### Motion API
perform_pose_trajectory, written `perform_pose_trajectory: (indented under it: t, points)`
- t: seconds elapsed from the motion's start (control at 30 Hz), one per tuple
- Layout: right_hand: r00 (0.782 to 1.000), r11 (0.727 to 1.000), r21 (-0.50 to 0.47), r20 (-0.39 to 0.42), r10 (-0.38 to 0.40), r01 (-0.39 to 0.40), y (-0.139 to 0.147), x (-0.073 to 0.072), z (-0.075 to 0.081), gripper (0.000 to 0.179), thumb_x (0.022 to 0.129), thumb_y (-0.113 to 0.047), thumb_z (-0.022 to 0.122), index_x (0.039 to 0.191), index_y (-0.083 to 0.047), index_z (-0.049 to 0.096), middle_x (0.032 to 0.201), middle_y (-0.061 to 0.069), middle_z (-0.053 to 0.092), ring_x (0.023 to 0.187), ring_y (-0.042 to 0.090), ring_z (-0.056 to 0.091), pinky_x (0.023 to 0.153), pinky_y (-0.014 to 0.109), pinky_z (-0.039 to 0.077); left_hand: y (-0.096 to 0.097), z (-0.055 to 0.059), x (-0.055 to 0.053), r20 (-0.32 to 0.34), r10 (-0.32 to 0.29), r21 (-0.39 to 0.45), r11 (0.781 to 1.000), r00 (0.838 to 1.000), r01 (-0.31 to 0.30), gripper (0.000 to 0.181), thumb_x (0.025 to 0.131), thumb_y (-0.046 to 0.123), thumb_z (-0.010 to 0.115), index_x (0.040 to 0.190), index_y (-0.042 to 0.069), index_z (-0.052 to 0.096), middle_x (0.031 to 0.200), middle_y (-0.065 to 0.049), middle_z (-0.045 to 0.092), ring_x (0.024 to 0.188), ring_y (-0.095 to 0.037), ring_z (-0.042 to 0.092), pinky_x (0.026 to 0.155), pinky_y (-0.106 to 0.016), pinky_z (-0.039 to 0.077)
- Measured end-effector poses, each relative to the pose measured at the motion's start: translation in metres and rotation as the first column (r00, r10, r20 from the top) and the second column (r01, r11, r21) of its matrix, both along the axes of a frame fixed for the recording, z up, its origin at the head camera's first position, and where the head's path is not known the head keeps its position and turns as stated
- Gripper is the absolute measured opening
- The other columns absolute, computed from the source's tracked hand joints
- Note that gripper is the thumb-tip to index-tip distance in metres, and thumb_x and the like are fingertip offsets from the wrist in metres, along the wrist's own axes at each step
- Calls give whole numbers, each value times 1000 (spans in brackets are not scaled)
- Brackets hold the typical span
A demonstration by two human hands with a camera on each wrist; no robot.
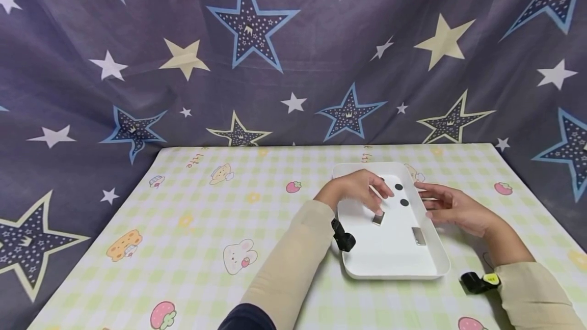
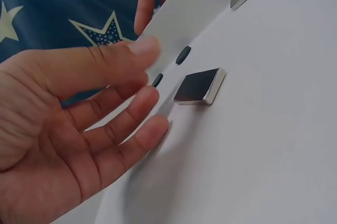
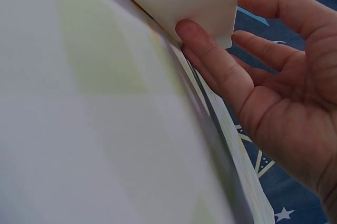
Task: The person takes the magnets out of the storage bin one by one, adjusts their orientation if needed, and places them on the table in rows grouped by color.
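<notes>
A white tray (image 1: pixel 390 266) lies on the table, with small flat pieces in it. Above its floor, my left hand (image 1: pixel 362 190) hovers with fingers loosely bent and holds nothing. Close to the fingertips is a small rectangular block (image 2: pixel 199 87), dark on top with shiny silver edges. A second silver rectangular block (image 1: pixel 419 236) lies near the tray's right wall. Black round discs (image 1: pixel 404 202) sit toward the far end; others are partly hidden by the left hand. On the tray's right outer side, my right hand (image 1: pixel 460 212) rests its extended fingertips against the wall.
A checked tablecloth (image 1: pixel 202 248) with cartoon prints covers the table. Behind the table's far edge hangs a dark curtain (image 1: pixel 293 55) with stars. Black wrist cameras (image 1: pixel 343 237) are strapped to both sleeves. The tray's raised walls surround the pieces.
</notes>
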State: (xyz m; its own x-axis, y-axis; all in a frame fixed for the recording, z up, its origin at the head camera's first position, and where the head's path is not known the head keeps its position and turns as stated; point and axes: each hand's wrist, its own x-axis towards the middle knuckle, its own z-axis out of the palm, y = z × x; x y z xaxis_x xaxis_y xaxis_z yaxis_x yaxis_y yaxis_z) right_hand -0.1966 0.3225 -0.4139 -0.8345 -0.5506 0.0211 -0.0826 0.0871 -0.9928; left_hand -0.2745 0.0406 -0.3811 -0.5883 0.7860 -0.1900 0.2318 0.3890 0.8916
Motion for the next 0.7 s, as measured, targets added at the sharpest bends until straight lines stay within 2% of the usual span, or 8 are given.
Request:
perform_pose_trajectory:
  t: [0.13,0.27,0.4,0.5,0.7]
  points:
    - [1000,1000,4,0,-4,4,0,1,1,67,91,11,57,151,-1,31,131,-3,56,116,11,59,87,30,53,1,-5,1,1,-21,-19,1000,1000,21,47,69,-9,83,114,1,70,104,-4,72,91,-12,67,80,-17,51]
    - [1000,1000,-12,-6,9,-9,-2,1,2,65,91,12,56,150,-6,35,131,-3,56,116,10,59,87,29,53,2,-8,3,-1,-27,-24,999,1000,27,46,68,-11,83,111,0,72,100,-3,73,88,-10,66,80,-17,51]
    - [1000,1000,-22,-7,11,-12,-3,2,2,65,91,12,56,149,-10,38,131,-2,57,116,11,59,87,29,53,3,-12,4,-21,-62,-39,997,998,61,46,67,-13,83,110,-1,72,100,-3,74,85,-6,64,80,-16,51]
    - [1000,1000,-13,-5,2,-2,-3,3,2,65,91,12,56,149,-8,37,131,-2,56,116,11,59,87,29,53,4,-15,4,-18,-81,-45,996,997,80,45,67,-14,82,109,-2,72,99,-3,74,83,-4,64,80,-15,51]
    - [1000,999,23,-4,-23,23,-2,2,2,68,90,10,58,151,0,30,131,-3,56,115,10,59,87,29,53,6,-17,3,-13,-74,-50,996,997,73,40,67,-13,83,104,-2,73,92,-1,73,79,-4,63,77,-16,51]
